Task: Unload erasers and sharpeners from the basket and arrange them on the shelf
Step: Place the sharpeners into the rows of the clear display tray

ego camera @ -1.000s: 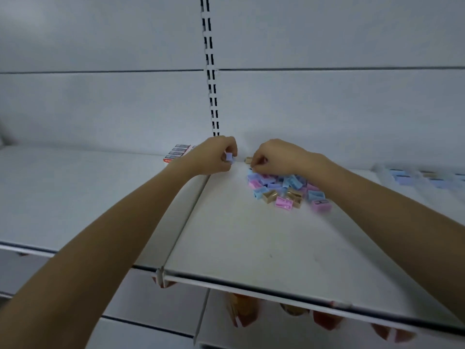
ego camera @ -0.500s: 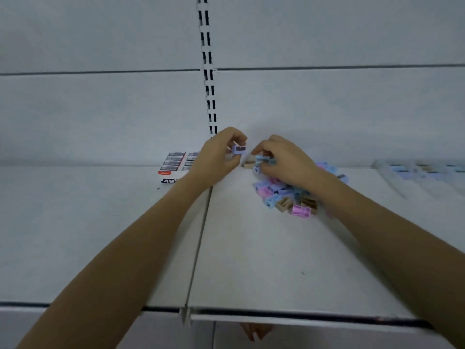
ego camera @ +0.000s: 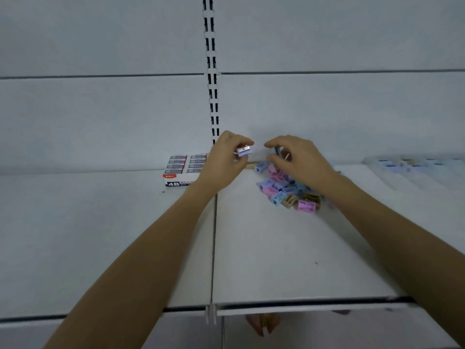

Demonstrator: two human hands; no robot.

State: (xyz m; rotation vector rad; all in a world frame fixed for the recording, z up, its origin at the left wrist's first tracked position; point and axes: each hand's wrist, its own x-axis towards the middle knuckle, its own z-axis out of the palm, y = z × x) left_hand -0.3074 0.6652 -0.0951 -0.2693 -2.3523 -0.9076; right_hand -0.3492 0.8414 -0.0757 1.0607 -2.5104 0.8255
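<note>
A heap of small sharpeners (ego camera: 289,190) in blue, pink, purple and tan lies on the white shelf (ego camera: 276,260) near the back wall. My left hand (ego camera: 221,162) pinches a purple sharpener (ego camera: 244,151) just above the shelf, left of the heap. My right hand (ego camera: 299,162) hovers over the heap's back end and pinches a blue sharpener (ego camera: 275,151) between thumb and fingers. A box of 4B erasers (ego camera: 181,171) stands at the back, left of my left hand. No basket is in view.
A slotted upright (ego camera: 211,71) runs up the back wall above my left hand. A seam (ego camera: 214,248) divides the two shelf boards. A clear packet of more sharpeners (ego camera: 415,165) lies blurred at the far right. Packaged goods show under the shelf edge (ego camera: 261,323).
Both hands have lifted off the heap, each with a sharpener pinched. The view has tilted up, so the shelf edge sits lower and the eraser box shows fully.
</note>
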